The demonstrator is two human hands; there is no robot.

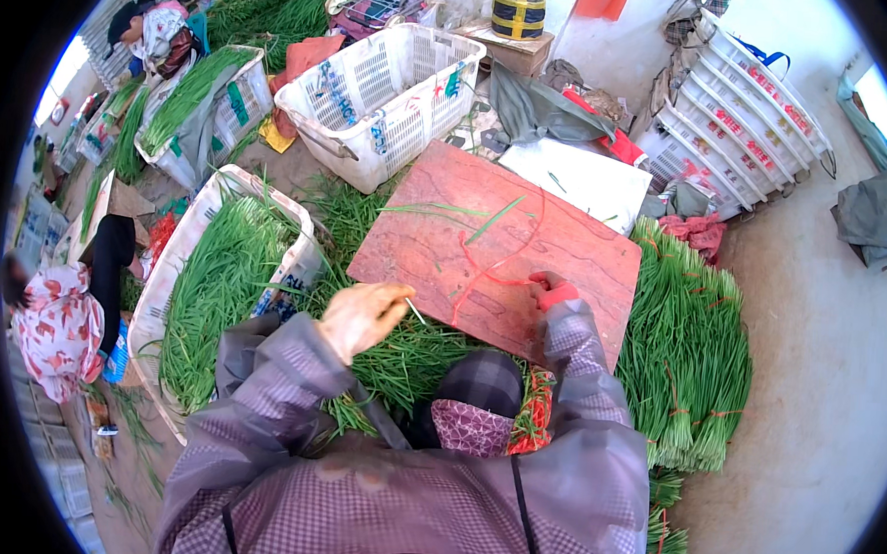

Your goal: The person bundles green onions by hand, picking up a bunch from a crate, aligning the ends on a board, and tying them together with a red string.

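Observation:
My left hand (365, 318), in a pale glove, is closed in a pinch just off the near left edge of a reddish board (436, 227). A thin white stalk (415, 310) sticks out at its fingertips. Over the board's near right part, my right hand (554, 292), with red covering on its fingers, pinches the end of a red tie (503, 280). That tie curves loosely across the board. A few loose green blades (495, 220) lie there too. Left of the board stands a white crate (303, 211) heaped with long green chives (225, 287).
Tied bundles of chives (682, 357) are stacked right of the board. Behind it stand a white crate (382, 106) and a leaning stack of white crates (727, 121). Loose greens (411, 350) lie below my left hand. Two people (61, 320) sit at the left among more crates.

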